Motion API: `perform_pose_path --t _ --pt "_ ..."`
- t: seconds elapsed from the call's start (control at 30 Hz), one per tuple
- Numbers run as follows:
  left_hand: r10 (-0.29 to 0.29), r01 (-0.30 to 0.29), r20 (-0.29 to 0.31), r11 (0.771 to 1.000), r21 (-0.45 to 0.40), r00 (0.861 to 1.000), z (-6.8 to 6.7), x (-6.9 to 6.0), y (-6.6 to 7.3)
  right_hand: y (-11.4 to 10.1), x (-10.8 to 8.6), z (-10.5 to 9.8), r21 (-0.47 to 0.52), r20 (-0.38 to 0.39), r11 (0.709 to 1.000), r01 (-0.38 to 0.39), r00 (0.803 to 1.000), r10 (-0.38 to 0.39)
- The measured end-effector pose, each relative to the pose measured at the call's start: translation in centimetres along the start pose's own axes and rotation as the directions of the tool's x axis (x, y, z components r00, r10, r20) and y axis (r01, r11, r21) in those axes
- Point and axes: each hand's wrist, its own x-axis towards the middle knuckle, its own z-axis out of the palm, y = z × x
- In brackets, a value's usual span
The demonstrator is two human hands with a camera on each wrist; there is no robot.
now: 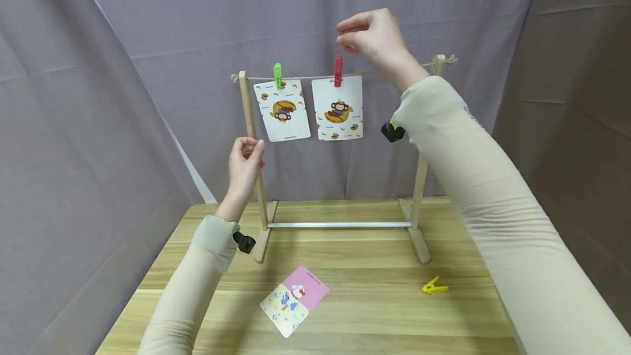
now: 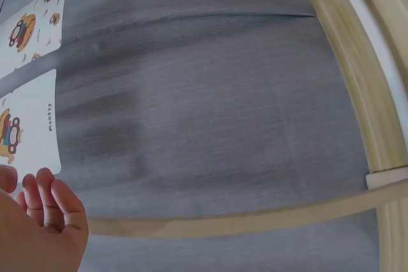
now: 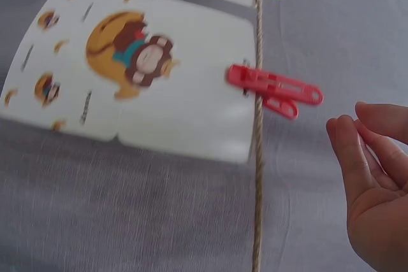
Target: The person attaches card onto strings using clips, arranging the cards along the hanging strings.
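- red clip (image 1: 338, 71) stands on the rope (image 1: 315, 77), pinching the top edge of the right card (image 1: 337, 108), which hangs with its monkey picture upright.
- green clip (image 1: 277, 75) holds the left card (image 1: 282, 111) on the same rope, slightly tilted, its monkey upside down.
- right hand (image 1: 379, 37) is just above and beside the red clip, apart from it; its fingers reach forward, loosely bent, with nothing between them and the thumb.
- left hand (image 1: 244, 167) is by the left post (image 1: 248, 104), low beside the left card; its fingers are loosely curled around nothing.
- right hand and right sleeve (image 1: 483, 190) block part of the rope and the right post (image 1: 420, 179) in the head view; the left hand hides a stretch of the left post.
- white bar (image 1: 340, 225) joins the posts near the wooden table (image 1: 374, 300); a grey curtain (image 1: 197, 26) hangs behind.
- pink and cream card (image 1: 294, 301) lies on the table in front of the stand, and a yellow clip (image 1: 435, 285) lies near its right foot.
- "monkey" can be read on the left card in the left wrist view; the red clip covers part of a word on the right card, and the pink strip's writing is too small to read.
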Motion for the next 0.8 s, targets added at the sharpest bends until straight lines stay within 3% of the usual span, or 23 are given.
perform_pose_path --t 0.2,0.53,0.8 --pt "0.021 -0.022 0.016 0.999 0.028 1.0 -0.5 0.2 0.6 0.6 -0.4 -1.3 -0.071 -0.025 0.997 -0.013 1.0 0.011" --pt "-0.013 0.004 0.081 0.994 0.105 0.997 -1.0 -0.2 0.5 2.3 -1.4 -3.7 -0.136 -0.04 0.991 -0.018 0.999 0.012" --pt "-0.001 -0.016 0.118 0.99 0.143 0.993 -1.4 -0.9 0.8 3.9 -2.3 -5.2 -0.093 -0.045 0.995 -0.032 0.999 0.028"
